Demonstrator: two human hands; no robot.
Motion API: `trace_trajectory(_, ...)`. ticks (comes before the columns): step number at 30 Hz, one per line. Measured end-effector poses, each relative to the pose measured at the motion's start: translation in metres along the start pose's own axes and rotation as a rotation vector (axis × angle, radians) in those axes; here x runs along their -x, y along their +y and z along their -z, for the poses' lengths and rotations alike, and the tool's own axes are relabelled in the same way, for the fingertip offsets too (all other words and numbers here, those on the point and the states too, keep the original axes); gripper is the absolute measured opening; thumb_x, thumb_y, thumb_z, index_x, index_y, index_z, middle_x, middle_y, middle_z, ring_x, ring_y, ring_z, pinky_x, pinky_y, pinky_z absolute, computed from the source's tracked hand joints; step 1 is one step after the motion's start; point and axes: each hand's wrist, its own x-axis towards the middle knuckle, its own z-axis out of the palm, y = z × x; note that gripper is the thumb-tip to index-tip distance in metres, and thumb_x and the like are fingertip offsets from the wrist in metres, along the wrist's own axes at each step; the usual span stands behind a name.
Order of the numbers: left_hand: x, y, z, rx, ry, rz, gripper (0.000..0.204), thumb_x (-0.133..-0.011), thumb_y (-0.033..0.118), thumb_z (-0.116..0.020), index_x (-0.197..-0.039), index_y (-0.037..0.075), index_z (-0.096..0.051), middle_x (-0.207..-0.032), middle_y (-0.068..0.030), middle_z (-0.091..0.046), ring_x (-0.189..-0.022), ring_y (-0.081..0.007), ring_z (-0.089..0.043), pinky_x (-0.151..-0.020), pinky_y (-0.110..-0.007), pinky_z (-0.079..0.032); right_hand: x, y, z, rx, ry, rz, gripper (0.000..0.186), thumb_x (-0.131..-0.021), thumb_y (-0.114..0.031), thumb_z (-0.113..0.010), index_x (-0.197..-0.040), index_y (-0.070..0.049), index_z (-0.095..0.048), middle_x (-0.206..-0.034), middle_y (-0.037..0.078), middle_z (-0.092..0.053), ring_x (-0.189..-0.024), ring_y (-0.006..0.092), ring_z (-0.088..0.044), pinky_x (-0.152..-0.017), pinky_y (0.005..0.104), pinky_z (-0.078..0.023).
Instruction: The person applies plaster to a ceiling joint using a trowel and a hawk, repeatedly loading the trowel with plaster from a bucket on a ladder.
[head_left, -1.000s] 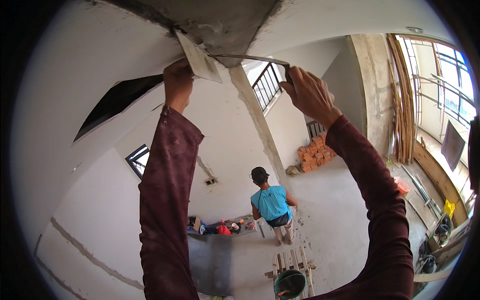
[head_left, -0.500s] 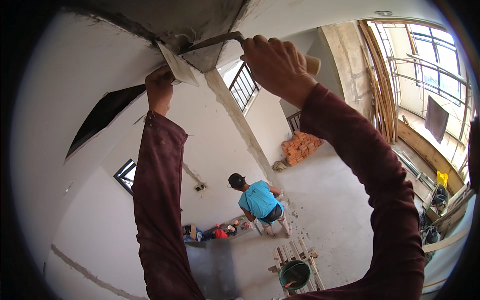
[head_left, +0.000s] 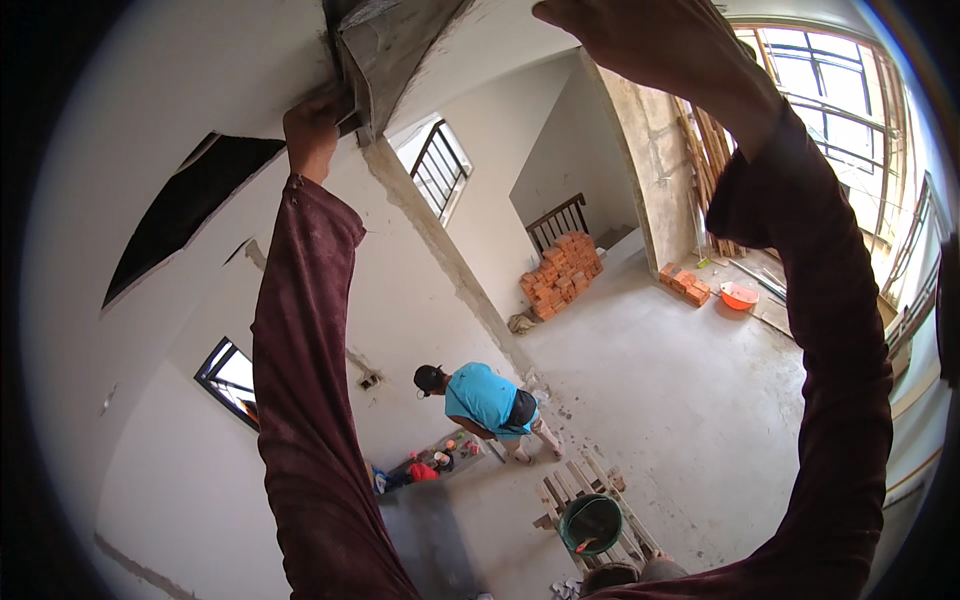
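Raised at upper left, my left hand [head_left: 313,130] is closed on a flat plastering blade [head_left: 358,90], seen nearly edge-on against the grey, rough plaster strip [head_left: 420,30] of the overhead edge. My right hand [head_left: 665,60] reaches up to the top edge at right, beside the white ceiling surface, with its fingers partly curled and cut off by the frame; what it holds is hidden.
Below, a co-worker [head_left: 478,400] in blue bends beside small items on a dark ledge. A green bucket [head_left: 590,525] rests on wooden slats [head_left: 555,490]. Brick stacks [head_left: 560,275], an orange basin [head_left: 738,296] and upright timber [head_left: 700,170] stand at the right.
My right hand has moved up and right, away from the blade in my left hand; its trowel left sight. The view has shifted, and the co-worker bends further left.
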Motion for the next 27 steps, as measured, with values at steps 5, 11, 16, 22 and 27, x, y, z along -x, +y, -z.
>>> trace_trajectory(5, 0.0, -0.007, -0.007, 0.054, -0.028, 0.005, 0.026, -0.085, -0.002, -0.058, -0.109, -0.004, -0.069, -0.104, -0.0115, -0.071, -0.094, -0.0156, -0.065, -0.087, -0.027, -0.048, 0.039, 0.014, -0.001, 0.036, 0.063, 0.002, 0.023, -0.087, -0.019, -0.064, -0.077, 0.001, -0.062, -0.068, 0.018, -0.061, -0.06, 0.0349, -0.062, -0.058, 0.0442, -0.047)
trace_trajectory(11, -0.005, -0.014, 0.01, 0.051, -0.035, 0.137, 0.024, -0.086, 0.005, -0.063, -0.108, -0.004, -0.069, -0.099, -0.0085, -0.071, -0.088, -0.0145, -0.064, -0.078, -0.027, -0.049, 0.023, 0.053, -0.138, 0.142, 0.164, 0.104, 0.024, -0.091, -0.033, -0.061, -0.094, -0.009, -0.065, -0.087, 0.008, -0.065, -0.079, 0.0244, -0.067, -0.068, 0.0393, -0.054)
trace_trajectory(16, -0.002, 0.0, 0.005, -0.006, 0.011, 0.285, 0.024, -0.087, 0.007, -0.064, -0.109, -0.001, -0.068, -0.094, -0.0057, -0.069, -0.083, -0.0136, -0.065, -0.07, -0.029, -0.051, -0.013, 0.043, -0.21, 0.099, 0.21, 0.132, 0.011, -0.082, -0.017, -0.062, -0.082, -0.009, -0.069, -0.086, 0.01, -0.068, -0.077, 0.0268, -0.071, -0.057, 0.0404, -0.055)
trace_trajectory(22, 0.015, 0.007, 0.004, 0.062, 0.024, 0.255, 0.019, -0.087, 0.005, -0.062, -0.105, -0.001, -0.067, -0.095, -0.0065, -0.068, -0.084, -0.0161, -0.065, -0.07, -0.034, -0.055, -0.04, 0.039, -0.236, 0.037, 0.225, 0.135, 0.011, -0.08, -0.013, -0.064, -0.072, -0.006, -0.066, -0.078, 0.01, -0.068, -0.071, 0.026, -0.07, -0.055, 0.0393, -0.055)
trace_trajectory(27, 0.01, 0.004, 0.013, 0.084, -0.018, 0.243, 0.016, -0.087, 0.002, -0.06, -0.102, -0.001, -0.066, -0.094, -0.0056, -0.067, -0.083, -0.015, -0.065, -0.071, -0.032, -0.056, -0.048, 0.029, -0.217, 0.019, 0.167, 0.152, 0.009, -0.082, -0.01, -0.062, -0.075, -0.004, -0.065, -0.077, 0.01, -0.067, -0.07, 0.0255, -0.07, -0.056, 0.0398, -0.057)
